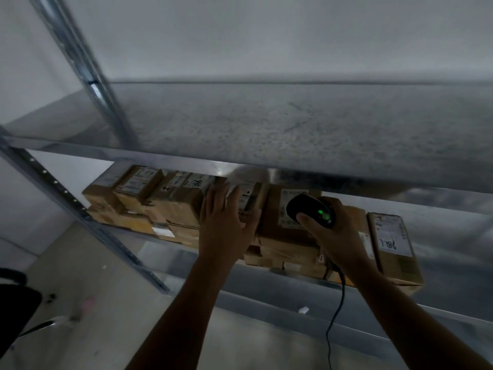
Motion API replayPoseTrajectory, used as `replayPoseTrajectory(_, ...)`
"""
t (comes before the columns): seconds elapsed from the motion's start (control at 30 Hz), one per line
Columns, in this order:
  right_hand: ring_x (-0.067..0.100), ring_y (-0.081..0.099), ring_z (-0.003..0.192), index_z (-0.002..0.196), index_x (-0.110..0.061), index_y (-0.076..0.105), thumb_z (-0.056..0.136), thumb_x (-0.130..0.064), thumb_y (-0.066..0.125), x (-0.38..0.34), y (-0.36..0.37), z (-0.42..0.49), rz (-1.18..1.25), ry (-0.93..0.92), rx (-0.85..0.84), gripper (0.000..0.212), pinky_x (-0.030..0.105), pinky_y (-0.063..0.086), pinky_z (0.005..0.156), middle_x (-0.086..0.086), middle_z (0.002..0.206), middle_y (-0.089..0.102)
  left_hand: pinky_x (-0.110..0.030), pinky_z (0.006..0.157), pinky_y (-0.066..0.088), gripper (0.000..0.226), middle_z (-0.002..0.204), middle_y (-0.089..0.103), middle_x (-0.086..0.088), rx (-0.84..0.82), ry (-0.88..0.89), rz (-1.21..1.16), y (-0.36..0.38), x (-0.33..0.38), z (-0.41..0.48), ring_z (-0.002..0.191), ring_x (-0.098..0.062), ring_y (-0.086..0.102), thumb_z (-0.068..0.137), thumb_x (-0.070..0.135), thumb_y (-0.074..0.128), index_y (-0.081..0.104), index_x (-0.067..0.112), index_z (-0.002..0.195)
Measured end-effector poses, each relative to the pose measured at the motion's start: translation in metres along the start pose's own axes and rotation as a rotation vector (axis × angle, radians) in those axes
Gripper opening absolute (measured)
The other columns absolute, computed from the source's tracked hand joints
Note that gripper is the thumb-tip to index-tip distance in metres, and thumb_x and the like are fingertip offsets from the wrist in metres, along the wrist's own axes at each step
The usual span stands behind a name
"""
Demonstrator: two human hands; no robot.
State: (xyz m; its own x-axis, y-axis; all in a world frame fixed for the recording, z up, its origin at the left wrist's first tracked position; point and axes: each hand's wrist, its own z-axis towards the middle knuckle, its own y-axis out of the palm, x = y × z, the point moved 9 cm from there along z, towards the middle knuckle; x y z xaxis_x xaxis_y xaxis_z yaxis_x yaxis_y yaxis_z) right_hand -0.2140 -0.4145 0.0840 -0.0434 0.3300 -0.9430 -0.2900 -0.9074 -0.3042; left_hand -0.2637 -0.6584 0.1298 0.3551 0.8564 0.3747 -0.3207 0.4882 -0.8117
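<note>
1. Scanning of shelved cardboard parcels is under way: the right hand (330, 236) grips a corded barcode scanner (310, 210), its green lights lit, aimed at the label of a brown parcel (277, 228) just beyond the knuckles.
2. The left hand (226, 222), fingers straight, lies flat on a smaller parcel (249, 198) beside it, apparently steadying it.
3. How many are logged cannot be told; the stacked boxes (149, 198) left of the left hand and a numbered box (394, 244) right of the right hand likely await scanning.
4. A galvanised steel shelf (266, 285) carries the stock, with an upper shelf (266, 124) above both hands and pale floor (93, 263) below.
</note>
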Motion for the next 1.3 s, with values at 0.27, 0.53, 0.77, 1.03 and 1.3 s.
replayPoseTrajectory(0.27, 0.008, 0.068, 0.098, 0.122, -0.038, 0.049, 0.082, -0.047, 0.079, -0.008, 0.023, 0.009, -0.048, 0.003, -0.049, 0.051, 0.027, 0.061, 0.074, -0.018, 0.106, 0.061, -0.063, 0.107, 0.046, 0.073, 0.161, 0.031, -0.015, -0.078, -0.148, 0.003, 0.012, -0.03, -0.009, 0.15, -0.038, 0.022, 0.091, 0.071, 0.039, 0.053, 0.023, 0.145)
replayPoseTrajectory(0.53, 0.011, 0.068, 0.095, 0.123, -0.034, 0.049, 0.083, -0.049, 0.079, -0.003, 0.032, 0.014, -0.162, 0.031, -0.084, 0.052, 0.035, 0.064, 0.077, -0.008, 0.11, 0.061, -0.056, 0.115, 0.042, 0.116, 0.159, 0.018, 0.005, -0.168, -0.36, -0.327, 0.018, -0.048, -0.01, 0.151, -0.031, 0.02, 0.073, 0.068, 0.078, 0.017, 0.029, 0.162)
replayPoseTrajectory(0.77, 0.009, 0.067, 0.091, 0.126, -0.028, 0.049, 0.086, -0.044, 0.079, -0.005, 0.042, 0.011, -0.185, 0.086, -0.116, 0.053, 0.024, 0.06, 0.069, -0.007, 0.109, 0.061, -0.03, 0.089, 0.05, 0.086, 0.148, 0.044, -0.005, -0.084, -0.498, -0.526, 0.022, -0.064, -0.011, 0.126, -0.02, 0.056, 0.077, 0.05, 0.085, 0.046, 0.021, 0.149)
replayPoseTrajectory(1.03, 0.01, 0.067, 0.095, 0.122, -0.031, 0.05, 0.086, -0.037, 0.079, -0.01, 0.054, 0.008, -0.137, 0.077, -0.1, 0.046, 0.029, 0.062, 0.075, -0.011, 0.107, 0.06, -0.031, 0.09, 0.051, 0.084, 0.137, 0.056, 0.007, -0.078, -0.57, -0.71, 0.025, -0.07, -0.015, 0.122, -0.016, 0.059, 0.078, 0.045, 0.087, 0.044, 0.025, 0.147)
replayPoseTrajectory(1.3, -0.005, 0.066, 0.096, 0.123, -0.034, 0.054, 0.085, -0.039, 0.079, -0.02, 0.047, -0.002, -0.098, 0.034, 0.015, 0.046, 0.015, 0.058, 0.067, -0.014, 0.111, 0.063, -0.01, 0.081, 0.046, 0.075, 0.142, 0.054, 0.009, -0.11, -0.384, -0.736, 0.01, -0.057, -0.017, 0.121, -0.002, 0.057, 0.082, 0.048, 0.082, 0.046, 0.031, 0.145)
